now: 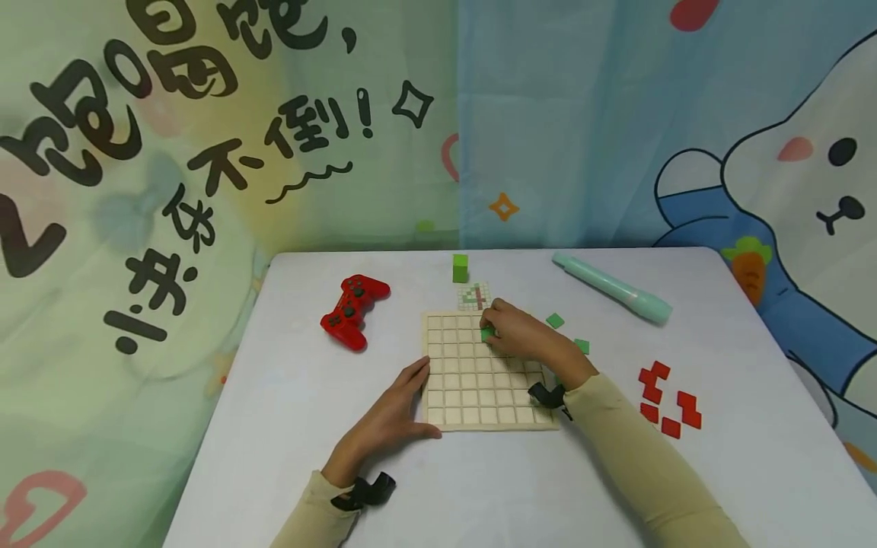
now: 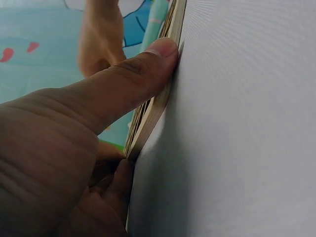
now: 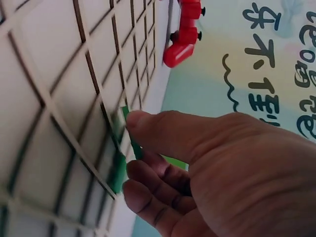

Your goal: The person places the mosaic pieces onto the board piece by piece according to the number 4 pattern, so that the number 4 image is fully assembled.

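A wooden grid board [image 1: 479, 396] lies at the middle of the white table [image 1: 274, 426]. My left hand [image 1: 393, 415] rests against its left edge, thumb [image 2: 143, 69] and fingers straight along the board's rim [image 2: 148, 118]. My right hand [image 1: 521, 335] reaches over the board's far rows and pinches a small green square tile [image 1: 487, 333] between thumb and fingers. In the right wrist view the green tile [image 3: 129, 143] sits at the fingertips [image 3: 138, 121], right at the grid [image 3: 59, 98].
A red game controller [image 1: 352, 310] lies left of the board. A green cube [image 1: 460, 268] and a small pattern card [image 1: 474, 296] sit behind it. Loose green tiles [image 1: 555, 320] lie to the right, red tiles [image 1: 668, 399] farther right, and a mint pen-shaped object [image 1: 613, 289] at the back right.
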The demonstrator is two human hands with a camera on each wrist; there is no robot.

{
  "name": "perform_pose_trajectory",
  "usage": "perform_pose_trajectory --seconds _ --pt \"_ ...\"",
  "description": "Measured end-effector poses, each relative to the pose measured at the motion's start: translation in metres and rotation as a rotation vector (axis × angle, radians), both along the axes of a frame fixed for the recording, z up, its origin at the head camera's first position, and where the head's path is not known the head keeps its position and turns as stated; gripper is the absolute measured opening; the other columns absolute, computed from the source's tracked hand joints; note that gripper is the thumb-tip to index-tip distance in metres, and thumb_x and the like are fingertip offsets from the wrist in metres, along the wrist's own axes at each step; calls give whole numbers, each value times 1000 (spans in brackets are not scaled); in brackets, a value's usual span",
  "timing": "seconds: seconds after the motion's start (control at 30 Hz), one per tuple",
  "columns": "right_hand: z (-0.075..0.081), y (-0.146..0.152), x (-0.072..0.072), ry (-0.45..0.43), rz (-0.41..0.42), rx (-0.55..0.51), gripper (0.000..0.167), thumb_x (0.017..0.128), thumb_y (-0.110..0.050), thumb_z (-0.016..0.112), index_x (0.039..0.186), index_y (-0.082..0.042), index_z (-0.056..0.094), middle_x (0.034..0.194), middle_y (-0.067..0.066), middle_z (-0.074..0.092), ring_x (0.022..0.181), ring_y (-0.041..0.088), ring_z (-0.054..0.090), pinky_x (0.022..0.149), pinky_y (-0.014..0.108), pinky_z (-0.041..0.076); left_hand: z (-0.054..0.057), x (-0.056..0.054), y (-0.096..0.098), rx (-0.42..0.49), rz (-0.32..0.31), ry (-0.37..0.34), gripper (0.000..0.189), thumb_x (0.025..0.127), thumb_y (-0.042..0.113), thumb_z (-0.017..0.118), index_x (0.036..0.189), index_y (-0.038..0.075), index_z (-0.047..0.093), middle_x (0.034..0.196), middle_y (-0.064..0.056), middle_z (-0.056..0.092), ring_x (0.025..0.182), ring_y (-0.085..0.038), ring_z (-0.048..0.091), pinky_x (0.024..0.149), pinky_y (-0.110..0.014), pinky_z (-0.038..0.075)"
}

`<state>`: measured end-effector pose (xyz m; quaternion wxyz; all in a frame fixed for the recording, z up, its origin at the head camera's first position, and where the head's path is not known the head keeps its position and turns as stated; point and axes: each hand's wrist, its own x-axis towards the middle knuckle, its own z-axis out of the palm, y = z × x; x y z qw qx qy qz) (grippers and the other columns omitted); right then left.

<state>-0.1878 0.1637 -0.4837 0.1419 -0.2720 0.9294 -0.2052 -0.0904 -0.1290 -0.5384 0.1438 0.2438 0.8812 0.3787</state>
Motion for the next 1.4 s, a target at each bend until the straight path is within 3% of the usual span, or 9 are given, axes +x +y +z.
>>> perform_pose_trajectory --seconds 0.2,0.47,0.57,0.73,0.97,1.2,1.4 --pt "-10 -4 -3 -41 -21 -43 18 105 -9 67 121 -2 65 115 14 58 91 18 56 80 33 52 -2 0 3 -11 -14 -5 117 75 24 99 165 -4 30 177 -13 27 163 -32 32 127 -50 40" --pt "-10 -9 -7 7 18 -81 13 102 -9 71 112 -4 66 115 13 61 98 23 63 86 40 56 0 -1 2 -10 3 -11 116 74 24 99 165 -2 32 177 -10 28 163 -30 31 127 -48 40" --pt "-8 -6 -5 -5 -7 -83 19 103 -11 70 119 -1 67 119 15 62 102 26 65 89 42 58 1 -1 3 -4 -1 -9 116 74 23 99 165 -3 32 177 -11 29 163 -31 32 126 -49 40" --pt "4 17 14 -2 -130 -131 34 108 -12 63 139 1 62 129 19 62 111 32 67 92 47 60 1 1 6 -7 -5 -21 116 75 23 99 166 -2 31 177 -11 27 163 -31 32 127 -49 40" --pt "18 69 51 68 -404 -196 31 109 -12 60 139 -6 64 131 14 66 112 32 66 96 53 59 2 4 3 -26 22 -19 116 75 21 99 166 -2 30 178 -12 26 163 -31 32 126 -50 40" --pt "2 109 92 77 -597 -237 31 107 -13 63 138 -11 65 129 14 70 111 34 69 97 52 59 2 6 4 -24 21 -20 116 74 20 99 166 -3 30 177 -13 27 163 -32 32 126 -50 40" --pt "-13 125 103 97 -680 -237 31 108 -11 62 138 -9 65 132 16 67 113 36 68 96 53 59 1 5 8 -27 28 -9 116 74 20 99 166 -2 31 177 -12 27 163 -32 32 126 -48 41"
